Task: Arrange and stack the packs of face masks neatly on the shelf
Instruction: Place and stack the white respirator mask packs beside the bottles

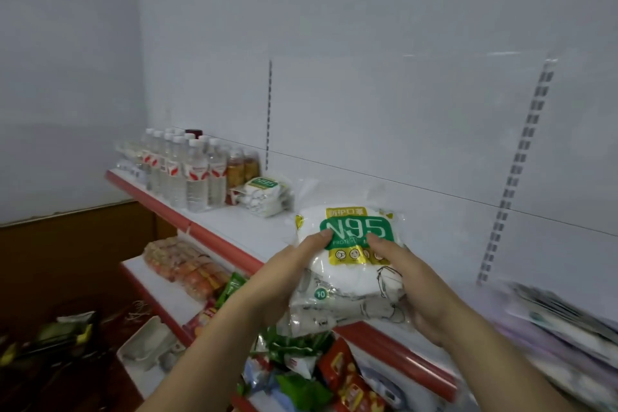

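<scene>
Face-mask packs are the job, and one N95 pack (351, 264) sits in the lower middle of the frame, held over the front edge of the upper shelf (254, 231) rather than resting on it. The left hand (284, 281) grips its left side with the thumb pressed on the green label; the right hand (411, 288) clamps its right side, thumb on top and fingers curled underneath. Both hands are closed on this one pack, one on each side of it.

Left of centre, a small stack of mask packs (266, 196) already lies on the same shelf, just beside the juice bottles (242, 169) and the water bottles (187, 170). By that showing, the work looks partly done: some packs are stacked, and the held one has yet to join them. Bare shelf lies between the stack and the hands.

At the right edge of the frame, blurred flat packages (561, 318) lie on the shelf; whether they are masks cannot be told. Snack bags (301, 368) fill the lower shelf beneath.
</scene>
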Motion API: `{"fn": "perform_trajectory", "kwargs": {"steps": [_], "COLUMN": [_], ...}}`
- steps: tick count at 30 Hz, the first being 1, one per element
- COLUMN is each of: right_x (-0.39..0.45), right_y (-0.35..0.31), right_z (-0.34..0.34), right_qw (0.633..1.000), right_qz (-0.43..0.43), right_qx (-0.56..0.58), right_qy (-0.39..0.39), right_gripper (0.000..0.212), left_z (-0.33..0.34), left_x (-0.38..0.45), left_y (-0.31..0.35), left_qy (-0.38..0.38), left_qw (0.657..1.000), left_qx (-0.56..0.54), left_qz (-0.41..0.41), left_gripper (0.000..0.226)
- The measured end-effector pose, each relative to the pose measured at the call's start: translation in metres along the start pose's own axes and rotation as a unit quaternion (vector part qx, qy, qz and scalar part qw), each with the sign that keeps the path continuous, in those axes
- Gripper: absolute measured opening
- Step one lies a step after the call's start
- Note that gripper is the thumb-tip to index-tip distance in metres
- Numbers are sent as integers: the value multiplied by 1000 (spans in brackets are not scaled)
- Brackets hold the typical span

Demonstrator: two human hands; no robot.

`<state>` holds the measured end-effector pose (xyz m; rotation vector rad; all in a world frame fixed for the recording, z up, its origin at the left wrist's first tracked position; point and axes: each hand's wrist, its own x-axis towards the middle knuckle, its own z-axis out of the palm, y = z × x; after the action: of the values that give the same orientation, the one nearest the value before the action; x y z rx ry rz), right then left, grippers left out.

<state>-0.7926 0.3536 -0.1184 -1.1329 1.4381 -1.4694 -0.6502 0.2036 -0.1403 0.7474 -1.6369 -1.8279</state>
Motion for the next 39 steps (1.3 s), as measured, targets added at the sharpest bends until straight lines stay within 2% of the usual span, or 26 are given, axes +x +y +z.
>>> {"fn": "perform_trajectory", "kwargs": {"steps": [2, 4, 7, 11, 16, 20, 24, 27, 30, 33, 35, 36, 39], "right_x": [33, 72, 137, 222, 306, 357, 392, 406, 416, 420, 424, 426, 432], "right_y": [3, 9, 22, 37, 52, 75, 92, 96, 93, 88, 91, 92, 94], "right_z": [19, 35, 58, 85, 122, 164, 201, 216, 219, 226, 232, 237, 252], "right_qw": [1000, 999, 994, 985, 967, 958, 960, 950, 915, 911, 908, 910, 924], "right_qz": [19, 28, 41, 65, 103, 104, 113, 141, 160, 174, 188, 189, 178], "right_qx": [9, 17, 38, 100, 153, 170, 76, -142, -274, -274, -257, -236, -138], "right_qy": [0, 31, 92, 127, 178, 208, 243, 240, 248, 254, 272, 284, 310], "right_gripper": [50, 45, 64, 77, 62, 76, 82, 77, 90, 90, 91, 89, 80], "left_z": [-33, -58, -94, -146, -200, -237, -275, -303, -321, -325, -327, -329, -336], "left_x": [15, 21, 47, 87, 138, 174, 215, 244, 270, 280, 283, 283, 288], "left_y": [0, 3, 10, 23, 33, 21, 10, -2, -14, -17, -19, -19, -17], "left_qy": [0, 18, 106, 195, 234, 231, 227, 197, 200, 198, 188, 181, 146], "left_qw": [1000, 999, 993, 980, 967, 956, 946, 944, 894, 799, 744, 732, 736], "left_qx": [17, 37, 35, 22, 83, 169, 222, 262, 391, 521, 564, 567, 566], "left_qz": [-10, -2, 28, 39, 58, 65, 58, 45, 92, 226, 304, 330, 341], "left_gripper": [47, 61, 78, 47, 51, 44, 38, 40, 46, 46, 44, 41, 37]}}
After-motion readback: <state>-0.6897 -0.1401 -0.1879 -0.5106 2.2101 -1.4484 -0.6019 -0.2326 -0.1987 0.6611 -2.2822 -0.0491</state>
